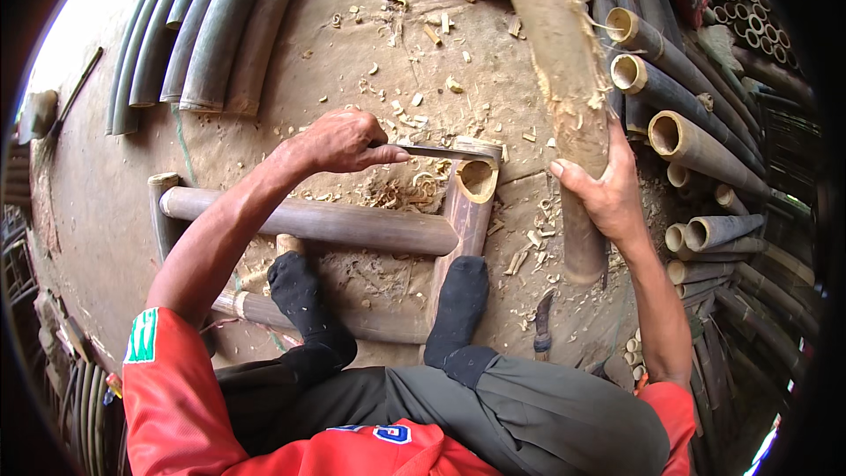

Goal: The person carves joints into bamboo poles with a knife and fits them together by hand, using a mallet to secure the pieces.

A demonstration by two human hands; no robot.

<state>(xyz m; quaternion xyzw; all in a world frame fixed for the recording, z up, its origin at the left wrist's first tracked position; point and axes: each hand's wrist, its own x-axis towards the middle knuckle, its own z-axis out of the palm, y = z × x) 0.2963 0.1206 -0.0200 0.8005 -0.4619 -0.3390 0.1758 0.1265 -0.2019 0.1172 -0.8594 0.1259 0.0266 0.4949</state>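
Note:
My left hand [348,141] is closed round a narrow-bladed knife [436,152], its thumb stretched along the blade. The blade reaches right, over the scooped hole at the end of a brown bamboo pole [476,183]. My right hand [608,185] grips a thick wooden club [568,62], thumb on its near side, fingers partly hidden behind. Frayed, chewed-up wood shows along the club's right side. A bamboo crosspiece [317,222] meets the holed pole from the left. My socked feet [463,300] rest on the bamboo frame.
Pale chips and shavings [414,189] litter the ground. Dark bamboo poles [216,35] lie at the far left. Cut bamboo tubes [670,137] are stacked along the right, ends toward me. A dark curved object [543,322] lies near my right knee.

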